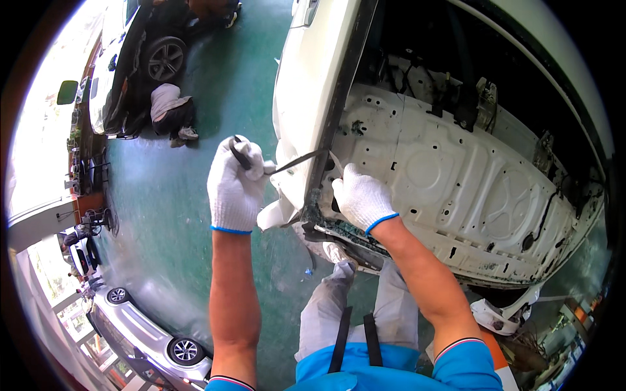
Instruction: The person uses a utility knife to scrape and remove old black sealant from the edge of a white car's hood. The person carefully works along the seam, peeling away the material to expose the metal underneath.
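A narrow black strip (298,161) is stretched between my two hands in front of the white car body. My left hand (236,189), in a white knitted glove with a blue cuff, is closed around one end, and a loop of the strip stands up from the fist. My right hand (365,199), gloved alike, is closed at the strip's other end, where a pale, twisted length runs down to the fingertips. Behind the strip rises the car's white pillar (326,78) with a dark edge. Right of it lies the bare, dirty metal panel (427,173) inside the car opening.
Broken glass bits (313,207) lie along the lower corner of the opening. A person crouches (171,107) beside a car wheel (165,58) at the upper left. A silver car (140,339) stands at the lower left on the green floor (163,247). A white bumper-like part (499,317) lies lower right.
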`<state>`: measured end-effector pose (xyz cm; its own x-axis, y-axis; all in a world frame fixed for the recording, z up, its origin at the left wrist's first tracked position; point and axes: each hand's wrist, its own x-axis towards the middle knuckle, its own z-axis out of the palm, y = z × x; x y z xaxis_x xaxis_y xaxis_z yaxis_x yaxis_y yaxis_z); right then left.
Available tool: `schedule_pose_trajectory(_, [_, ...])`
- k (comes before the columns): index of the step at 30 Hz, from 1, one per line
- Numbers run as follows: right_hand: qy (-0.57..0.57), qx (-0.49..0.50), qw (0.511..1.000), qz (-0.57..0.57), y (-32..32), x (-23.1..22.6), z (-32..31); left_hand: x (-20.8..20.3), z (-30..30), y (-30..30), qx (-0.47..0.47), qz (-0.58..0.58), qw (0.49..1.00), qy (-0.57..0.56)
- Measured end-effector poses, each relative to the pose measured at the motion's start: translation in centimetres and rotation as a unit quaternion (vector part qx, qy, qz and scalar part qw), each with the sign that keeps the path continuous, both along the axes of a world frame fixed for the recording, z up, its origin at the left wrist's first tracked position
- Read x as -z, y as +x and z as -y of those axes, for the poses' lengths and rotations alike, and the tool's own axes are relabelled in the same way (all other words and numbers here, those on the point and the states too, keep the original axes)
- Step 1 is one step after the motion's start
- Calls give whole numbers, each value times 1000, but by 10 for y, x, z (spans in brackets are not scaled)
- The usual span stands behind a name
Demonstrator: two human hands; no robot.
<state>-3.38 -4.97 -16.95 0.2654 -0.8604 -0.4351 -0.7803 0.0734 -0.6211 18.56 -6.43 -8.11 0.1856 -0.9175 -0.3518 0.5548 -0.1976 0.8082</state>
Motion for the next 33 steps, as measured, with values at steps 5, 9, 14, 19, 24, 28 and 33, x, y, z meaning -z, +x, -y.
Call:
schedule_pose_trajectory(5, [3,7,999,43,-21,-16,8,17,-16,8,-1,61,998,31])
schedule_pose_trajectory(9, [-42,30,998,43,-22,-28,27,25,-20,-1,0,91,995,45])
schedule_pose_trajectory(14, [-71,1,997,-18,-7,-38,35,36,-27,3,17,82,995,46])
schedule_pose_trajectory(19, [-29,20,996,-86,6,-29,38,32,-32,1,15,63,997,51])
schedule_pose_trajectory(24, [-24,-51,992,-112,2,-10,39,22,-32,-2,5,50,997,58])
schedule_pose_trajectory(28, [-86,-112,983,-116,6,-11,27,13,-34,-4,-13,30,998,57])
schedule_pose_trajectory(33, [-16,-65,994,-83,7,12,13,17,-42,0,3,14,999,35])
